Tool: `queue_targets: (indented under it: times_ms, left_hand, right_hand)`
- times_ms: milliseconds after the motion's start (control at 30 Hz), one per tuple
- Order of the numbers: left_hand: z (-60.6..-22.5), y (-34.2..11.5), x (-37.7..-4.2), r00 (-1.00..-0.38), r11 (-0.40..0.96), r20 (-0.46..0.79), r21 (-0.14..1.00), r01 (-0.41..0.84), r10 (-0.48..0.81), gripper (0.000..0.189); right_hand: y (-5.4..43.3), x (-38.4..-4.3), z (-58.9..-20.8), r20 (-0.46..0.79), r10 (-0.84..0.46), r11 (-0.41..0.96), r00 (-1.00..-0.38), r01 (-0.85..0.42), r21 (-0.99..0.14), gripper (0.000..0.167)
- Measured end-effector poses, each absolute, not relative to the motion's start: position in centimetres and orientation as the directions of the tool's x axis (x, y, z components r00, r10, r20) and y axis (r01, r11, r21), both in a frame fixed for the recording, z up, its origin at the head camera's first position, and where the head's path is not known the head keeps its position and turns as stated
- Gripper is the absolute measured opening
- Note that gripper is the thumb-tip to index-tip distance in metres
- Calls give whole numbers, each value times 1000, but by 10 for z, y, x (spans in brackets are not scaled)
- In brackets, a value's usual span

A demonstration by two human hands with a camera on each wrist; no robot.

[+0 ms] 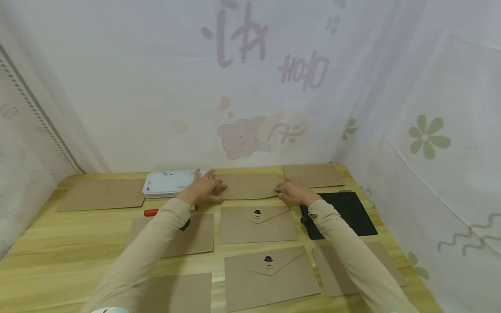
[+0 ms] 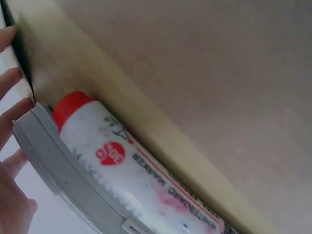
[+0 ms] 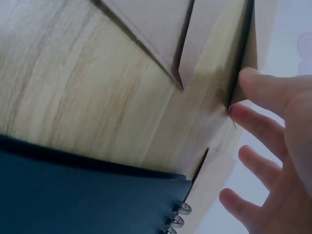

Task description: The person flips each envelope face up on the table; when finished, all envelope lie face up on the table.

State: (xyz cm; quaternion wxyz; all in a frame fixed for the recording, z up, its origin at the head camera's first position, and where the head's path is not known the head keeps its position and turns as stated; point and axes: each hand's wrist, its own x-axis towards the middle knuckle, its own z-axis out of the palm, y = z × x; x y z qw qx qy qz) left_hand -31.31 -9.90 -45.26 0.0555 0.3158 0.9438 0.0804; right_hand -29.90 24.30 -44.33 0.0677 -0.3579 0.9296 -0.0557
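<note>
A brown paper envelope point(image 1: 250, 186) lies flat-side up at the far middle of the table, its near edge slightly bowed at the right. My left hand point(image 1: 201, 188) has thumb and index finger at its left edge, the other fingers spread over a white case point(image 1: 164, 182). At the opposite end my right hand point(image 1: 294, 191) pinches the corner between thumb and index; the right wrist view shows the other fingers point(image 3: 261, 165) spread apart. A red-capped whiteboard marker point(image 2: 126, 156) lies beside the case, below my left wrist.
More brown envelopes lie around: one at far left point(image 1: 101, 194), one at far right point(image 1: 317, 175), and two with hat-printed flaps, the nearer point(image 1: 270, 287) and the farther point(image 1: 254, 230). A black spiral notebook point(image 1: 354, 213) sits under my right forearm. Printed cloth point(image 1: 156, 95) hangs behind the table.
</note>
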Motion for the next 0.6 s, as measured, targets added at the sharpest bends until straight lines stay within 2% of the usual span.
queue_targets:
  times_ms: [200,367,600]
  left_hand:
    - [-458,-102,-313,-770,762,8,142,632,638,33]
    - [-458,-104,-311,-766,756,19,143,639,643,33]
    - [-458,-106,-311,-780,758,9,227,611,626,37]
  right_hand:
    - [245,-300,-450,4,-681,714,-732,-666,-217,25]
    - [248,-300,-455,59,-644,711,-762,-626,-320,25]
    - [253,-299,-458,66,-576,709,-815,-538,-456,29]
